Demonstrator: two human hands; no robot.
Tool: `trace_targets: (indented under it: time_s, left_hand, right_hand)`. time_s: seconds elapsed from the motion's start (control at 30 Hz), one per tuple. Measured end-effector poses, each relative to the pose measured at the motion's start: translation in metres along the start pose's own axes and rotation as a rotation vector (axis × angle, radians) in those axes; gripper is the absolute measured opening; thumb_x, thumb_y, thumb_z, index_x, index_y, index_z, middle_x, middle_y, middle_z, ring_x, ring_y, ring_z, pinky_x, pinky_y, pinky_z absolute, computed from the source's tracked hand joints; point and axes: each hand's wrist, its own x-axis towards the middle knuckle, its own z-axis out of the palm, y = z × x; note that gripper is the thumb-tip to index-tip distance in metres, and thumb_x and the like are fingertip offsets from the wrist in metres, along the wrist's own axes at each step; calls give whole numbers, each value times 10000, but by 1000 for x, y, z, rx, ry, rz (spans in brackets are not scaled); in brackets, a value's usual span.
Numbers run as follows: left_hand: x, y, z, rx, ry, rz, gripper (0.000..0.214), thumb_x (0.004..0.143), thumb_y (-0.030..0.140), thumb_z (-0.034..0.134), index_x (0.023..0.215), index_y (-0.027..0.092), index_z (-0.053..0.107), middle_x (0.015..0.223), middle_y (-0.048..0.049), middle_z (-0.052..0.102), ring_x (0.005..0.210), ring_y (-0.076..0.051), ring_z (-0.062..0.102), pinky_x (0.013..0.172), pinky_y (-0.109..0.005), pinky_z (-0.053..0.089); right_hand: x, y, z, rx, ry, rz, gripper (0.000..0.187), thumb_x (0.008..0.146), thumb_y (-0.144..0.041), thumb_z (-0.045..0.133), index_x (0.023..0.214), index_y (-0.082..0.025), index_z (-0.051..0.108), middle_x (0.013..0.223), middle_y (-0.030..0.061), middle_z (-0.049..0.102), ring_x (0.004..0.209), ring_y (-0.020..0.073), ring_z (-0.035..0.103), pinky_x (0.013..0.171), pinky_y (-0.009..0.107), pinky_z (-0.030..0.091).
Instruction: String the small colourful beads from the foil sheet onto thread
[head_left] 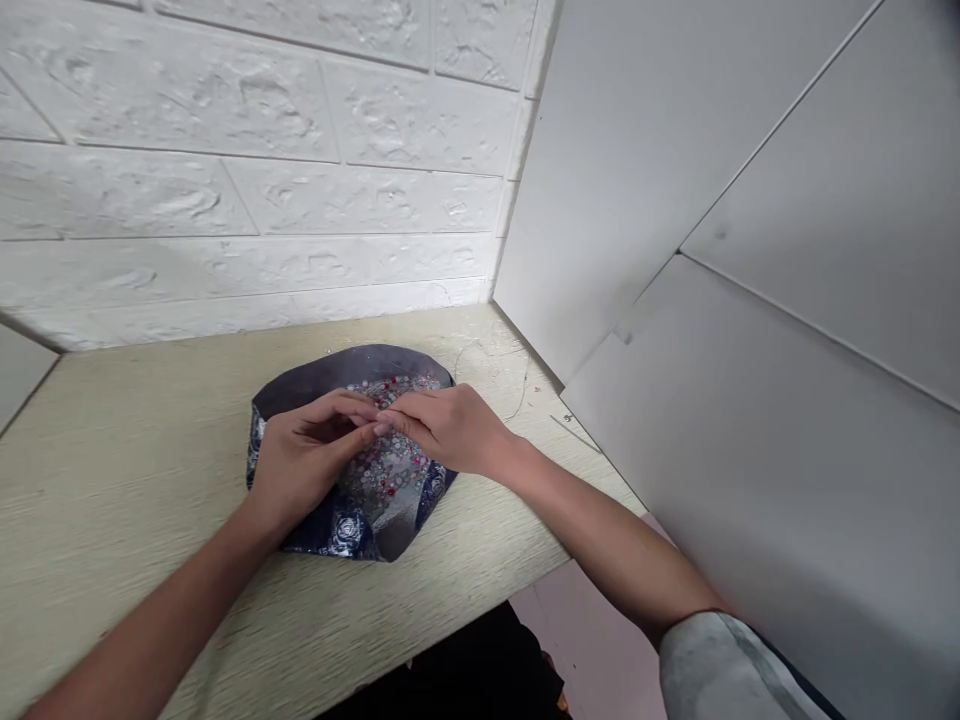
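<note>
A dark blue patterned cloth pouch or folded fabric [352,535] lies on the wooden table, its grey inner side turned up. Many small beads [390,460], mostly clear and pale with some red and pink, are spread inside it. Above them my left hand [300,450] pinches with thumb and forefinger. Fingertip to fingertip with it, my right hand [450,425] is closed in a pinch too. Whatever is between the fingers is too small to make out. A thin thread [517,400] curves over the table just beyond my right hand.
The pale wooden table [135,500] meets a white brick-patterned wall [262,190] at the back. White panels [750,350] rise close along the right side. A small thin item [574,430] lies near the table's right edge.
</note>
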Motion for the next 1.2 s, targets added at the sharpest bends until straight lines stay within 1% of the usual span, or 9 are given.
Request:
trace_targets:
  time_s: [0.1, 0.3, 0.53, 0.67, 0.77, 0.9, 1.0, 1.1, 1.2]
  left_hand:
    - [0, 0, 0, 11, 7, -17, 120, 650, 313, 803, 707, 239, 729, 688, -20, 648, 649, -161, 549, 576, -255, 464]
    - [0, -5, -3, 101, 27, -8, 177, 649, 345, 798, 664, 190, 712, 712, -39, 673, 670, -158, 575, 614, -237, 452]
    - [-2, 2, -5, -38, -154, -93, 172, 718, 334, 749, 694, 190, 657, 622, -21, 620, 581, -139, 544, 556, -249, 436]
    - [1, 8, -9, -350, -14, -85, 189, 778, 353, 698, 755, 208, 580, 761, -46, 689, 611, -147, 609, 616, -294, 493]
    - [6, 13, -15, -461, 125, -21, 189, 792, 316, 690, 770, 208, 535, 946, -57, 713, 710, -149, 656, 676, -297, 507]
    - [9, 20, -21, -372, 288, 81, 189, 825, 288, 654, 766, 219, 489, 1308, -7, 587, 997, -182, 654, 769, -286, 514]
    - [10, 18, -22, -259, 390, 208, 176, 835, 299, 651, 794, 234, 493, 1438, 24, 465, 1095, -199, 622, 747, -277, 517]
    - [10, 11, -21, -168, 429, 365, 142, 841, 283, 648, 833, 223, 520, 1382, -21, 509, 951, -170, 660, 648, -266, 502]
    - [6, 6, -18, 81, 340, 452, 92, 838, 240, 651, 828, 194, 573, 1103, -46, 621, 859, -146, 629, 700, -287, 491]
  right_hand:
    - [1, 0, -1, 42, -2, 12, 365, 1011, -377, 335, 934, -183, 635, 761, -21, 692, 661, 71, 596, 531, 211, 330]
    - [1, 1, -4, 49, -51, 47, 337, 1006, -389, 351, 942, -194, 619, 784, -23, 686, 680, 75, 588, 563, 213, 325]
    - [0, 2, -9, 285, -51, 46, 271, 986, -392, 400, 900, -213, 585, 763, -40, 641, 686, 80, 556, 619, 202, 359]
    - [0, 2, -9, 287, 22, 90, 198, 976, -356, 419, 958, -207, 550, 857, -15, 642, 710, 95, 552, 623, 221, 364]
    - [-1, 2, -7, 227, 68, 101, 162, 963, -320, 429, 965, -197, 534, 918, 3, 636, 687, 92, 536, 580, 223, 348]
    - [-1, 2, -5, 146, 121, 146, 125, 931, -270, 448, 916, -180, 533, 920, 8, 619, 613, 73, 484, 545, 225, 336]
    - [0, 1, -5, 108, 142, 176, 124, 912, -251, 450, 884, -167, 537, 922, 13, 604, 550, 57, 418, 506, 227, 323]
    - [-1, 0, -7, 89, 173, 207, 140, 903, -227, 433, 911, -149, 549, 954, 34, 602, 510, 51, 367, 483, 237, 325]
    - [-3, -3, -9, 163, 180, 196, 270, 871, -175, 445, 1127, -154, 529, 1129, 63, 597, 501, 45, 372, 491, 244, 347]
